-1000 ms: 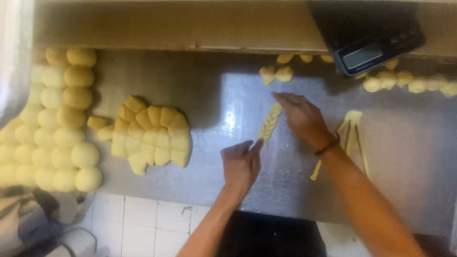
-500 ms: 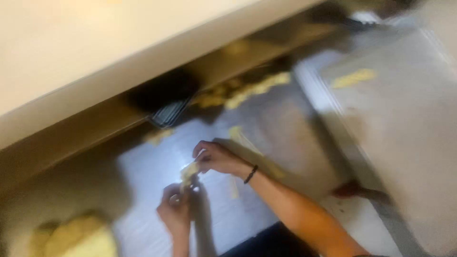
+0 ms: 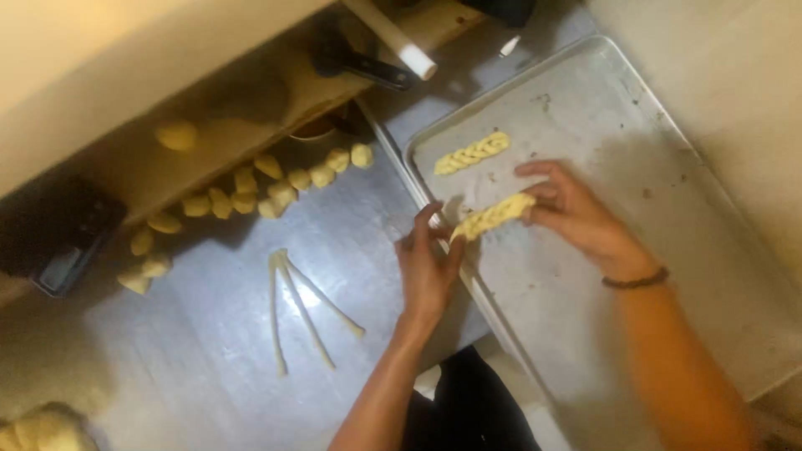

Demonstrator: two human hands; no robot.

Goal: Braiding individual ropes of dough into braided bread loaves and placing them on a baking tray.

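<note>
While both hands — left hand (image 3: 428, 269), right hand (image 3: 576, 213) — pinch a braided dough (image 3: 491, 217) over the tray (image 3: 668, 276), one finished braid (image 3: 472, 154) lies upper centre; three dough strands (image 3: 301, 305) on the bench (image 3: 209, 359) remain unbraided.

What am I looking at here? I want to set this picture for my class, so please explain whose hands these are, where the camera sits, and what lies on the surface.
The camera sits on a person's head, looking down at their own bare hands. The left hand and right hand hold a braided dough piece by its ends over a metal baking tray. Another braid lies on the tray. On the steel table lie three joined dough strands and a row of small dough lumps.
</note>
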